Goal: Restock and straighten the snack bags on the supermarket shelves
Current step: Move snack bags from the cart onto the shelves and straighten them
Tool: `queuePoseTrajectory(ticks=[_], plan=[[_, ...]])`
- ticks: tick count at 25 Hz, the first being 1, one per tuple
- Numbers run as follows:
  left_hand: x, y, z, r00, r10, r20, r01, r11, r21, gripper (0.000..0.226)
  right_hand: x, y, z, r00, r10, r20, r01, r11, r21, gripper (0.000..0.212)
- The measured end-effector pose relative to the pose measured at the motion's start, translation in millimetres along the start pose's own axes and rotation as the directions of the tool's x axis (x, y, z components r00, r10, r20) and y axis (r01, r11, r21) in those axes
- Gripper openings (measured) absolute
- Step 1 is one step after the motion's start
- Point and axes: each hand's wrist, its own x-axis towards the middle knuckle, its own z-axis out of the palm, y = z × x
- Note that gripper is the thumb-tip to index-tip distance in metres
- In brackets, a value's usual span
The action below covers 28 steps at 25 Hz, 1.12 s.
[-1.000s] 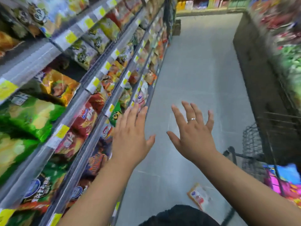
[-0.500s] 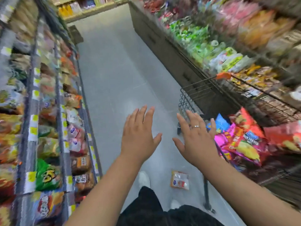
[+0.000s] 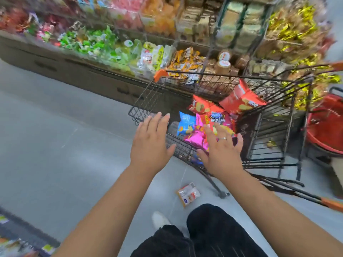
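Snack bags (image 3: 213,115) are heaped in the wire cart (image 3: 146,101), just beyond the hands: left hand (image 3: 150,143) and right hand (image 3: 220,151) are held spread, nothing gripped. Fetching stock seems the step in hand; next, a bag must be grasped, lifted out and shelved. One packet (image 3: 188,194) is left lying on the floor (image 3: 55,145).

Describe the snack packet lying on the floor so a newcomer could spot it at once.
Find the black wire shopping cart in the aisle. On the grey floor beside its near wheel lies a small pale packet with orange print. It alone lies on the floor; the others sit in the cart or on shelves.
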Motion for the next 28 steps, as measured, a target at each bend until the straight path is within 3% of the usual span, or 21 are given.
queuePoseTrajectory(ticks=[5,9,23,28], plan=[[49,35,33,0.979,0.163,0.123,-0.158,0.986,-0.046,0.087,5,41,3,0.968,0.246,0.046,-0.247,0.969,0.020,0.075],[81,63,59,0.959,0.226,0.171,-0.216,0.974,-0.075,0.086,22,75,12,0.928,0.344,0.142,-0.357,0.931,0.080,0.077],[199,80,205,0.863,0.151,0.482,-0.152,0.988,-0.037,0.081,148,139,126,0.824,0.383,0.417,-0.465,0.878,0.111,0.085],[232,65,274,0.769,0.191,0.610,-0.161,0.981,-0.105,0.075,175,155,175,0.748,0.443,0.494,-0.570,0.811,0.135,0.089]])
